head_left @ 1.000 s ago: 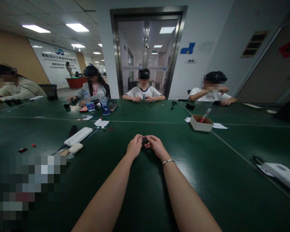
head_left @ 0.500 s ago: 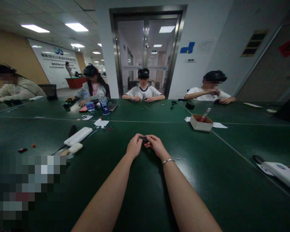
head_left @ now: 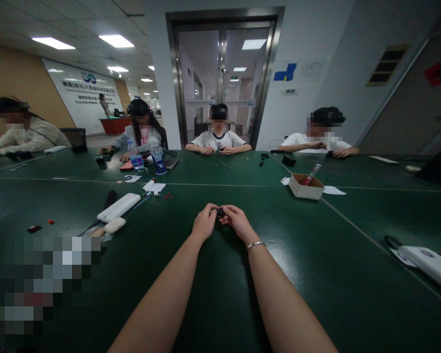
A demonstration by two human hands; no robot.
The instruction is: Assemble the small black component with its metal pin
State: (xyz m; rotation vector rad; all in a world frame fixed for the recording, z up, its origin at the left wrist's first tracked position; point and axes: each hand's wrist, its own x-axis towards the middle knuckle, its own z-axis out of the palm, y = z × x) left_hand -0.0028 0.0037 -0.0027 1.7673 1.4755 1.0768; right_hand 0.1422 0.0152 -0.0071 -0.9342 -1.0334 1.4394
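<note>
My left hand [head_left: 204, 223] and my right hand [head_left: 237, 221] meet over the dark green table [head_left: 316, 255], both arms stretched forward. Their fingertips pinch a small black object [head_left: 220, 212] between them. The object is mostly covered by my fingers, so its shape is unclear. A silver bracelet [head_left: 256, 244] circles my right wrist.
A white case [head_left: 119, 207] and a small white piece [head_left: 114, 225] lie to the left. A cardboard box [head_left: 306, 186] with a pen sits to the right, a white book [head_left: 431, 262] at the far right. Water bottles [head_left: 158, 158] and several seated people line the far side.
</note>
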